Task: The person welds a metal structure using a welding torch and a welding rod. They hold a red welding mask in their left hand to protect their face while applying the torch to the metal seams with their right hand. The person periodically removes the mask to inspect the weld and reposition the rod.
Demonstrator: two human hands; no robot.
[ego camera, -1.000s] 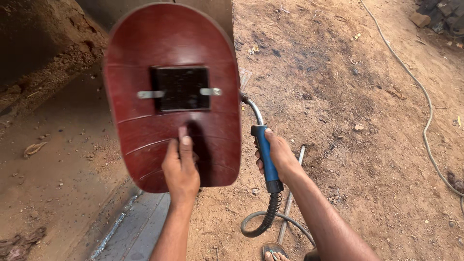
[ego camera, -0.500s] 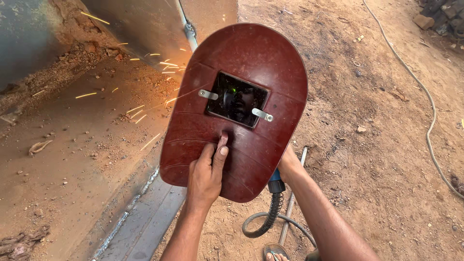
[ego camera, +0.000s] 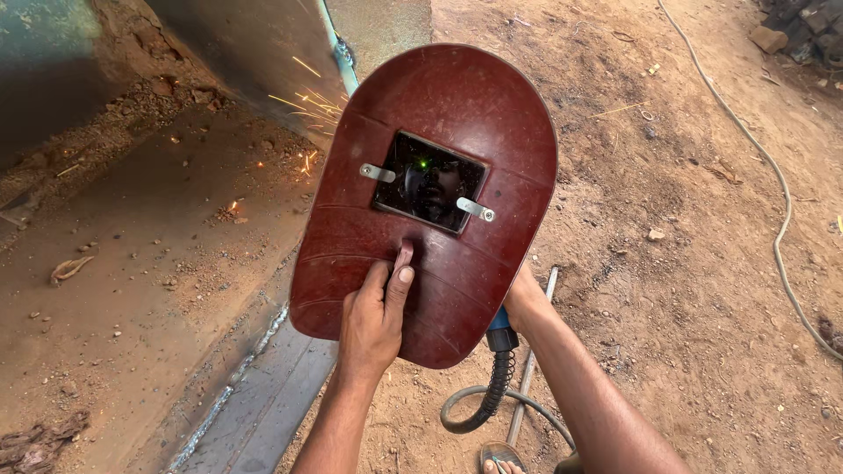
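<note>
My left hand grips the handle of a dark red hand-held welding shield, holding it tilted in front of me. Its dark rectangular window shows a small green glow. My right hand is mostly hidden behind the shield and holds a blue-handled welding torch; only the handle's lower end and its black coiled cable show. Orange sparks fly out to the left of the shield's top, near a metal seam.
A rusty steel plate with dirt on it lies at left, with a grey welded steel edge along it. A thin metal rod lies on the sandy ground. A pale cable runs along the right. My sandalled foot is at the bottom.
The shield has swung from the left to the centre-right and tilted, now covering my right hand and the torch. Sparks have appeared at the seam; a green glow shows in the window.
</note>
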